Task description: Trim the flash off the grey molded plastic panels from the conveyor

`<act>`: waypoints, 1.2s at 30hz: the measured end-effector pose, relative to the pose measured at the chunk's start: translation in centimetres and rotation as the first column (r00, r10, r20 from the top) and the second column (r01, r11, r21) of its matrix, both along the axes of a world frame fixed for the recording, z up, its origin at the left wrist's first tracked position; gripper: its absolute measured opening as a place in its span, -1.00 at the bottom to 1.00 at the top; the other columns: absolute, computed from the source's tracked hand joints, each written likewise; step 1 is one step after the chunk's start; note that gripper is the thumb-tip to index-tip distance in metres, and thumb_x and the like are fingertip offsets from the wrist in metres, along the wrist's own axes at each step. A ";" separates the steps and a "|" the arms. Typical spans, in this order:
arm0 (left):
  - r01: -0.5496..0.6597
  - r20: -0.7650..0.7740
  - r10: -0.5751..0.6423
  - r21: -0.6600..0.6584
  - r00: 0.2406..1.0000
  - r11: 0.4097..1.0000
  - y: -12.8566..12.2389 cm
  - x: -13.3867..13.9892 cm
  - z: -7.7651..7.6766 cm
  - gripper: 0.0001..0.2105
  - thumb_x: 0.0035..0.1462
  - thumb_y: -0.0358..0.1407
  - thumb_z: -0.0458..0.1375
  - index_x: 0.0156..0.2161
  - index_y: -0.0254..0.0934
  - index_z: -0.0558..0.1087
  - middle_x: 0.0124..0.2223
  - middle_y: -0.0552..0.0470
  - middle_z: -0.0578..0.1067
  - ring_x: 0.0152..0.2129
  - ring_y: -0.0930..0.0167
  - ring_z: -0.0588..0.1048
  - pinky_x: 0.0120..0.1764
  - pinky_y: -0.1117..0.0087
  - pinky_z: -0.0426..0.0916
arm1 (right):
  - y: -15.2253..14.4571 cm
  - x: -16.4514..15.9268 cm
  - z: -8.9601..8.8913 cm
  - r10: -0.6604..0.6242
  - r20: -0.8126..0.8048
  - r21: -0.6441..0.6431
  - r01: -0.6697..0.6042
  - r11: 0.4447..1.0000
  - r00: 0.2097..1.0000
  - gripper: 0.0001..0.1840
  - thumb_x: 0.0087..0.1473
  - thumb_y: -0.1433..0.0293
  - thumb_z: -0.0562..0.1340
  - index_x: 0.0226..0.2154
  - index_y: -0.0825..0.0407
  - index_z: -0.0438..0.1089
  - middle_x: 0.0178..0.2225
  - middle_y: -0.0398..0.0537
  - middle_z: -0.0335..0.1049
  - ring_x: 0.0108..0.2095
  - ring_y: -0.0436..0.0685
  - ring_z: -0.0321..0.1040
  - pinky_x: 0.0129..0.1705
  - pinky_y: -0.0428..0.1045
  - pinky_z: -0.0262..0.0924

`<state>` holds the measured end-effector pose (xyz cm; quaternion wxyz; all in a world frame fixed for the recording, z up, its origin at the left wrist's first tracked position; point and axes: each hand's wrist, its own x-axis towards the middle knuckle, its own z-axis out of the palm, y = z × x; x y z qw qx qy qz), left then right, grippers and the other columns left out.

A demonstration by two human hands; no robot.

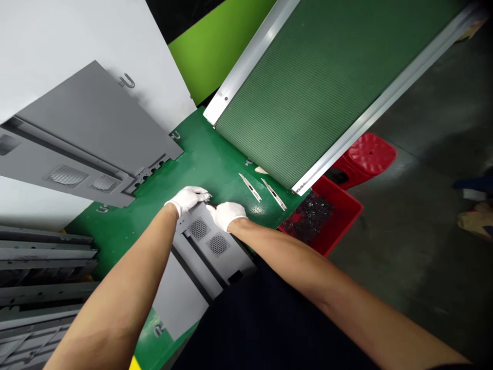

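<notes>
A grey sheet-metal panel (233, 252) with two mesh vents lies on the green tabletop (208, 154), close against my body. At its far end, my left hand (188, 199), in a white glove, pinches its fingers together around a small shiny metal bit whose kind is unclear. My right hand (231, 215), also gloved in white, is closed beside it over the panel's corner. Something small and red shows at its fingertips; the rest is hidden. Two slim, pale pointed pieces, a nearer strip (274, 194) and a farther strip (250, 187), lie beyond my right hand.
A similar grey panel (96, 118) leans against the white board (77, 36) at left. Stacked metal parts (46, 257) stand lower left. A green ribbed conveyor (308, 92) slopes away at the upper right. Below it are a red bin (344, 210) of small dark parts and a red stool (372, 153).
</notes>
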<state>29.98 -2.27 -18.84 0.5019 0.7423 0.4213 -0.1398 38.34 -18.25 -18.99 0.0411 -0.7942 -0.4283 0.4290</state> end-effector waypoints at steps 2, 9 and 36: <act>-0.016 0.012 0.017 -0.021 1.000 1.000 -0.1 0.2 -0.2 -0.71 -0.16 -0.14 0.33 -0.28 -0.24 0.63 -0.27 -0.04 0.63 -0.34 0.33 0.53 -0.25 0.38 0.42 | 0.1 0.5 -0.3 -0.015 0.003 0.052 0.015 0.999 1.000 -0.19 0.30 -0.07 -0.20 -0.13 0.10 0.56 -0.14 0.24 0.55 -0.08 0.30 0.44 -0.07 0.11 0.23; -0.102 0.022 0.105 -0.091 0.994 0.991 -0.5 1.2 -0.9 -0.69 -0.21 -0.18 0.35 -0.30 -0.29 0.61 -0.28 -0.06 0.62 -0.36 0.36 0.52 -0.25 0.39 0.41 | -0.3 1.4 -1.9 -0.098 0.034 0.105 0.094 0.990 0.995 -0.27 0.25 -0.10 -0.05 -0.19 0.13 0.55 -0.19 0.27 0.55 -0.12 0.32 0.46 -0.10 0.12 0.25; -0.184 0.124 0.153 0.307 0.980 0.934 -3.5 1.6 -1.5 -0.73 0.09 -0.14 0.15 -0.20 -0.25 0.56 -0.08 -0.10 0.59 -0.11 0.27 0.51 0.02 0.29 0.36 | -15.5 3.5 -4.4 -0.437 -0.232 -0.042 0.440 0.897 0.869 -0.15 0.19 -0.22 -0.25 -0.44 0.00 0.47 -0.36 0.17 0.54 -0.27 0.24 0.49 -0.20 0.04 0.27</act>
